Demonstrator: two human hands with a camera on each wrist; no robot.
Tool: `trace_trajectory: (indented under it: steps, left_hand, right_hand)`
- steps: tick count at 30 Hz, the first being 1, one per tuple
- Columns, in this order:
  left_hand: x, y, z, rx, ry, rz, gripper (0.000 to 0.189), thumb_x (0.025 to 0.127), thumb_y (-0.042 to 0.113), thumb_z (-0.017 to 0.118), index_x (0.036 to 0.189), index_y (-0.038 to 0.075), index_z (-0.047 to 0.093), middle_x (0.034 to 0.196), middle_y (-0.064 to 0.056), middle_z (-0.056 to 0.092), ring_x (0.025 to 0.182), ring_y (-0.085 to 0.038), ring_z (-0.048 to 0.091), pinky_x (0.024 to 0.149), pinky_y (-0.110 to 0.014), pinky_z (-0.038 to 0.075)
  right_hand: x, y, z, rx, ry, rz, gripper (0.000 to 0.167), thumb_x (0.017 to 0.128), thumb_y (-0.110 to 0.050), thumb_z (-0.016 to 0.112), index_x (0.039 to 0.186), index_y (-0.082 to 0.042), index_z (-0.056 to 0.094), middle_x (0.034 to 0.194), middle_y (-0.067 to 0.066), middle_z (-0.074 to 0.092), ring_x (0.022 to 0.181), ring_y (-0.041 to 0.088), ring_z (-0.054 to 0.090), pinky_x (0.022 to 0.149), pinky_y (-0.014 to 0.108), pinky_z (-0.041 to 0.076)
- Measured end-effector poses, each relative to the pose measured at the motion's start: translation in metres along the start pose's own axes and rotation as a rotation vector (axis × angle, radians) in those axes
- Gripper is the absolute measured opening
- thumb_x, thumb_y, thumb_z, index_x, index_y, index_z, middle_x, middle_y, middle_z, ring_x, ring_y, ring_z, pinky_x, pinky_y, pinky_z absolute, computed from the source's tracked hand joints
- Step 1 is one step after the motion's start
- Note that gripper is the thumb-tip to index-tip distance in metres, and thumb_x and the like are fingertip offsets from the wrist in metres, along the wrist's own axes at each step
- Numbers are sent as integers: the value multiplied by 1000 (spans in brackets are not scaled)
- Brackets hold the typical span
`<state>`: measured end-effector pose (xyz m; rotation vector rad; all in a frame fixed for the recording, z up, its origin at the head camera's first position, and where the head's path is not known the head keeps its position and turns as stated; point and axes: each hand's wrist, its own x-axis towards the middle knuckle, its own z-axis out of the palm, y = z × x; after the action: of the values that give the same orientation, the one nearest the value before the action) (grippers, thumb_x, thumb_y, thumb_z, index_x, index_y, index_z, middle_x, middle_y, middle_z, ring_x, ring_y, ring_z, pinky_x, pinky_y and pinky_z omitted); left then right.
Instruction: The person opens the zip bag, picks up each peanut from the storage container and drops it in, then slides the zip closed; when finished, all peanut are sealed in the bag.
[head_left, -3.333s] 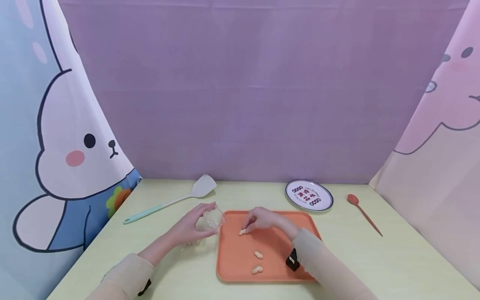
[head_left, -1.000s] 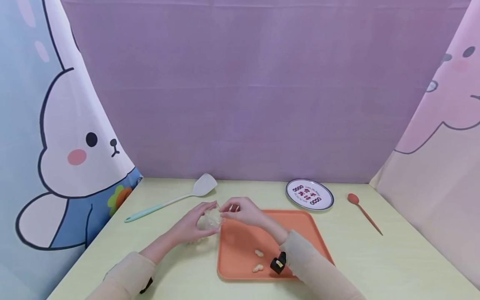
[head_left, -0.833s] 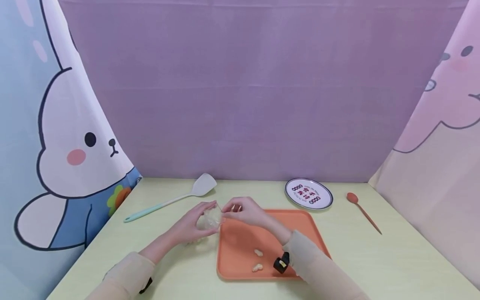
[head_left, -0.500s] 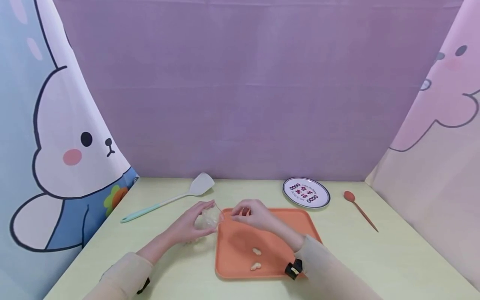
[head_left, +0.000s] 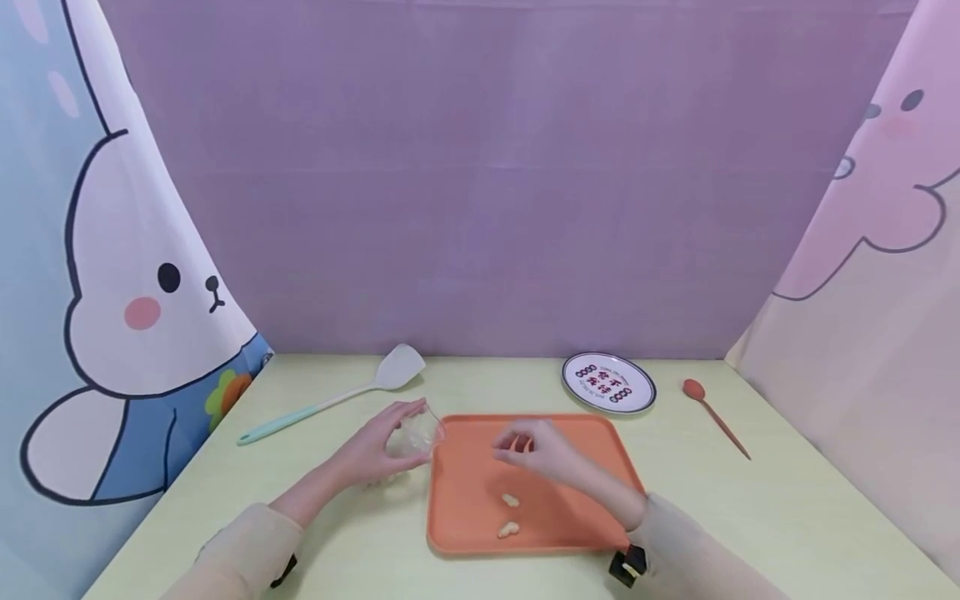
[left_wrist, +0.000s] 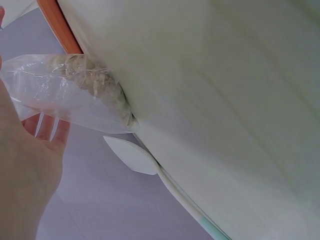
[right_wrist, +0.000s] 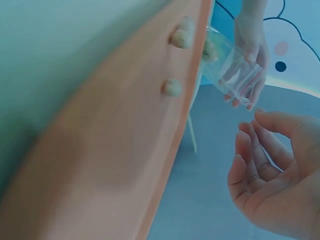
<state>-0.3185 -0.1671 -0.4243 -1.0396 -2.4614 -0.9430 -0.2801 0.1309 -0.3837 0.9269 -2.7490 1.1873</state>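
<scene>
My left hand (head_left: 378, 446) holds a clear plastic zip bag (head_left: 420, 429) between thumb and fingers, its mouth spread toward the right. Peanuts in their shells (left_wrist: 95, 80) fill the bag's lower end in the left wrist view. Over the orange tray (head_left: 465, 537) hovers my right hand (head_left: 546, 452), fingers loosely curled and thumb apart from them, with nothing held. On the tray, left of its middle, lie two peanuts: one farther back (head_left: 510, 500) and one nearer the front (head_left: 508, 529). The right wrist view shows the right hand (right_wrist: 275, 170) facing the bag's mouth.
A spatula (head_left: 397, 368) with a mint handle lies at the back left of the pale table. Behind the tray, to the right, is a white oval plate (head_left: 609, 383) with red lettering. A reddish-brown spoon (head_left: 716, 417) lies at the far right.
The right hand took a third peanut from the tray to the bag's mouth, let it go, and drew back right over the tray. The left hand kept its grip on the bag.
</scene>
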Motion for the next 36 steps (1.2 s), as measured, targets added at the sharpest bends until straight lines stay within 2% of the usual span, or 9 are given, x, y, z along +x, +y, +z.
trace_trajectory:
  steps: [6, 11, 21, 26, 31, 36]
  left_hand:
    - [-6, -2, 2, 4, 1, -12, 75, 78, 34, 76, 137, 1, 44, 130, -7, 55, 118, -23, 53, 92, -38, 50]
    - [-5, -1, 1, 12, -15, -10, 75, 78, 35, 76, 139, 5, 43, 133, -7, 54, 121, -24, 51, 94, -39, 50]
    - [0, 1, -1, 12, -40, -12, 76, 79, 38, 74, 139, 4, 42, 133, -8, 52, 121, -25, 51, 95, -39, 49]
    - [1, -1, 1, 17, -33, 3, 77, 78, 39, 74, 139, 5, 42, 133, -7, 53, 120, -24, 51, 95, -39, 49]
    - [1, -2, 3, 24, -17, 13, 76, 77, 36, 76, 139, 7, 43, 131, -5, 54, 119, -22, 53, 94, -38, 50]
    - [1, -2, 3, 16, -17, 10, 75, 77, 35, 76, 138, 5, 44, 131, -7, 54, 118, -23, 53, 94, -40, 50]
  right_hand:
    - [-12, 11, 9, -40, -14, -2, 19, 86, -21, 67, 95, -4, 70, 81, -1, 68, 70, 8, 57, 61, 18, 49]
    - [-17, 19, 14, -23, -22, 12, 20, 85, -19, 69, 95, -2, 70, 81, 2, 68, 68, 8, 57, 60, 18, 49]
    - [-24, 23, 15, 7, -142, 61, 14, 78, -18, 75, 83, -7, 70, 73, 0, 66, 61, 1, 53, 57, 16, 47]
    - [-25, 24, 15, -24, -172, 39, 9, 76, -12, 76, 78, -5, 70, 69, 0, 63, 60, -2, 50, 55, 14, 45]
    - [-24, 27, 15, -41, -183, 24, 7, 76, -9, 75, 81, -6, 71, 69, -3, 63, 61, -3, 49, 55, 14, 45]
    - [-23, 26, 14, -58, -196, 25, 9, 77, -15, 75, 83, -8, 73, 71, -7, 63, 63, -3, 50, 57, 15, 46]
